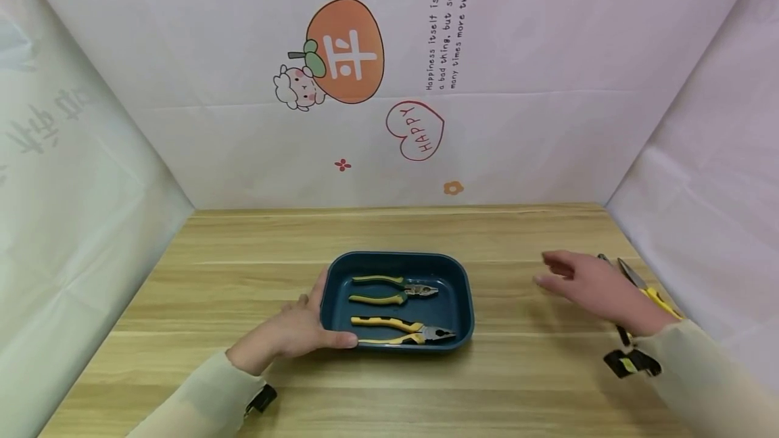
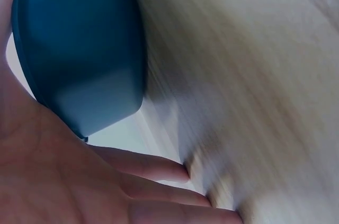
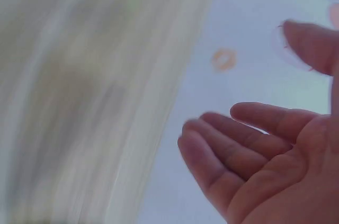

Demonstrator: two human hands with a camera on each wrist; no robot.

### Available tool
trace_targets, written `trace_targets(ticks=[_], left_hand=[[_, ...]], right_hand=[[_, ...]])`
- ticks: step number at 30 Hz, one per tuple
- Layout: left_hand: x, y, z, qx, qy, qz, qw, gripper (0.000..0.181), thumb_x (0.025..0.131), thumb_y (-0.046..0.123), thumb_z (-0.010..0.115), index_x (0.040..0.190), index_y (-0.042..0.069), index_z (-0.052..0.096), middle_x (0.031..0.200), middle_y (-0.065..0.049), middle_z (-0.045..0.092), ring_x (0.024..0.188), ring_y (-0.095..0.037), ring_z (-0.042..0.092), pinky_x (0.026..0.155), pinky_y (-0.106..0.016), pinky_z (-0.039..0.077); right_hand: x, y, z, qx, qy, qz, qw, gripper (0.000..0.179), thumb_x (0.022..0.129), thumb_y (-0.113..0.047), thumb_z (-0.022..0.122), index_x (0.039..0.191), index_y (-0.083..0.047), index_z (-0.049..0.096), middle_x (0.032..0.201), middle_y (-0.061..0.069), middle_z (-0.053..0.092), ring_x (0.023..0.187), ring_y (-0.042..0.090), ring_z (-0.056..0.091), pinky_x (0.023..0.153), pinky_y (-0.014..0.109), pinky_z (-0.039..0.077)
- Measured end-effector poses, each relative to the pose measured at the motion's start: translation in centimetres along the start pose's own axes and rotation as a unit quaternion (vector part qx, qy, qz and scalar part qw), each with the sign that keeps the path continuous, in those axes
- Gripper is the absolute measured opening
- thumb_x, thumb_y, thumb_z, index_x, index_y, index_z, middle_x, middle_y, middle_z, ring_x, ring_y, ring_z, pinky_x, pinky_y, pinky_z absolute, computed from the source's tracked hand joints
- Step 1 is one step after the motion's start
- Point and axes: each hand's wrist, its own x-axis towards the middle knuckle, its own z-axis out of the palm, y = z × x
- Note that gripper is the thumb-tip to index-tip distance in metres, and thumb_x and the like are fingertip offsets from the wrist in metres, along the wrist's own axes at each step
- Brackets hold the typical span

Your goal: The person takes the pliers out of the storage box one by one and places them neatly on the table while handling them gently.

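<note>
Dark blue plastic, a rounded rectangular tray point(image 1: 394, 260) sits on the wood-grain surface point(image 1: 395, 391) in my head view; it is the landmark for everything else. Inside it, toward its far side, lie green-and-yellow-handled pliers point(image 1: 420, 290); along its near side lie yellow-and-black-handled pliers point(image 1: 433, 333), both noses toward its right end. My left hand point(image 1: 292, 333) spans the tray's near left corner, thumb against the near rim, other fingers at the left end. My right hand point(image 1: 599, 286) hangs well to the tray's right, fingers loosely bent, holding nothing. Beyond that hand, farther right of the tray, I see a partly hidden yellow-handled metal tool point(image 1: 658, 299).

My left wrist view has the palm against the tray's outer wall, fingers straight and spread, not wrapped round it.

My right wrist view, blurred, gives me a bare palm with thumb well apart from the fingers.
</note>
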Motion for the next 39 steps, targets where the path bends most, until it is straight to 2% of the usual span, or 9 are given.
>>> trace_targets(ticks=[3, 4, 7, 10, 15, 19, 24, 32, 39], left_hand=[[0.0, 0.0, 0.0, -0.002, 0.0, 0.002, 1.0, 0.137, 0.069, 0.071, 0.078, 0.16, 0.018, -0.009, 0.15, -0.042, 0.023, 0.132, -0.065, 0.023, 0.095, -0.072, 0.032], [0.0, 0.0, 0.0, -0.002, 0.001, 0.002, 1.0, 0.137, 0.069, 0.07, 0.078, 0.16, 0.018, -0.009, 0.15, -0.042, 0.023, 0.132, -0.065, 0.023, 0.095, -0.072, 0.032], [-0.1, 0.0, 0.1, -0.003, 0.002, 0.003, 1.0, 0.137, 0.069, 0.07, 0.079, 0.16, 0.019, -0.009, 0.149, -0.042, 0.024, 0.131, -0.065, 0.025, 0.096, -0.072, 0.033], [-0.1, 0.0, 0.0, -0.002, 0.002, 0.002, 1.0, 0.137, 0.069, 0.07, 0.079, 0.16, 0.019, -0.009, 0.149, -0.042, 0.025, 0.131, -0.065, 0.026, 0.096, -0.071, 0.033], [-0.2, 0.0, 0.1, 0.002, -0.004, 0.002, 1.0, 0.137, 0.07, 0.072, 0.077, 0.16, 0.019, -0.012, 0.15, -0.042, 0.022, 0.131, -0.067, 0.021, 0.097, -0.073, 0.029], [-0.2, -0.2, 0.1, 0.001, -0.005, 0.006, 1.0, 0.138, 0.069, 0.073, 0.076, 0.16, 0.018, -0.012, 0.15, -0.042, 0.021, 0.132, -0.068, 0.019, 0.098, -0.074, 0.026], [0.0, -0.3, 0.1, -0.008, 0.0, 0.015, 0.9998, 0.139, 0.069, 0.073, 0.077, 0.16, 0.016, -0.01, 0.149, -0.042, 0.024, 0.132, -0.066, 0.022, 0.1, -0.073, 0.024], [0.0, -0.2, 0.2, -0.007, -0.004, 0.01, 0.9999, 0.138, 0.069, 0.073, 0.077, 0.16, 0.016, -0.01, 0.15, -0.042, 0.023, 0.132, -0.066, 0.021, 0.1, -0.074, 0.024], [0.1, -0.2, 0.2, -0.002, -0.001, 0.009, 1.0, 0.139, 0.068, 0.074, 0.076, 0.16, 0.016, -0.01, 0.148, -0.043, 0.025, 0.131, -0.067, 0.023, 0.099, -0.073, 0.027]], right_hand=[[1.1, -3.0, -1.0, 0.152, -0.043, -0.003, 0.9874, 0.077, 0.102, -0.056, 0.046, 0.149, 0.005, 0.039, 0.143, 0.026, 0.049, 0.128, 0.043, 0.049, 0.098, 0.056, 0.043], [1.6, -3.9, -1.1, 0.2, -0.06, -0.003, 0.978, 0.075, 0.103, -0.054, 0.044, 0.148, 0.006, 0.039, 0.143, 0.026, 0.049, 0.128, 0.041, 0.049, 0.099, 0.054, 0.043], [3.1, -6.7, -1.1, 0.325, -0.126, 0.002, 0.9372, 0.076, 0.104, -0.053, 0.043, 0.146, 0.01, 0.04, 0.142, 0.028, 0.048, 0.129, 0.04, 0.049, 0.102, 0.048, 0.042], [4.4, -9.4, -0.1, 0.371, -0.188, 0.016, 0.9095, 0.081, 0.101, -0.058, 0.046, 0.143, 0.012, 0.043, 0.14, 0.028, 0.051, 0.128, 0.041, 0.05, 0.102, 0.048, 0.042], [6.3, -13.2, 2.3, 0.369, -0.276, 0.042, 0.8865, 0.087, 0.094, -0.068, 0.049, 0.138, 0.008, 0.052, 0.135, 0.024, 0.056, 0.125, 0.039, 0.053, 0.103, 0.05, 0.04], [7.8, -15.2, 3.7, 0.328, -0.326, 0.056, 0.8847, 0.094, 0.091, -0.074, 0.046, 0.137, 0.007, 0.053, 0.132, 0.021, 0.059, 0.123, 0.037, 0.055, 0.104, 0.052, 0.039], [9.2, -16.1, 4.8, 0.278, -0.36, 0.07, 0.8878, 0.096, 0.091, -0.076, 0.044, 0.138, 0.007, 0.053, 0.129, 0.021, 0.061, 0.122, 0.038, 0.056, 0.103, 0.052, 0.04], [10.5, -16.1, 6.1, 0.225, -0.397, 0.086, 0.8854, 0.095, 0.088, -0.078, 0.048, 0.133, 0.006, 0.058, 0.126, 0.021, 0.062, 0.118, 0.037, 0.058, 0.1, 0.053, 0.042], [10.2, -16.5, 6.9, 0.208, -0.408, 0.097, 0.8838, 0.092, 0.086, -0.077, 0.053, 0.131, 0.003, 0.06, 0.126, 0.018, 0.061, 0.117, 0.039, 0.057, 0.098, 0.056, 0.042]])
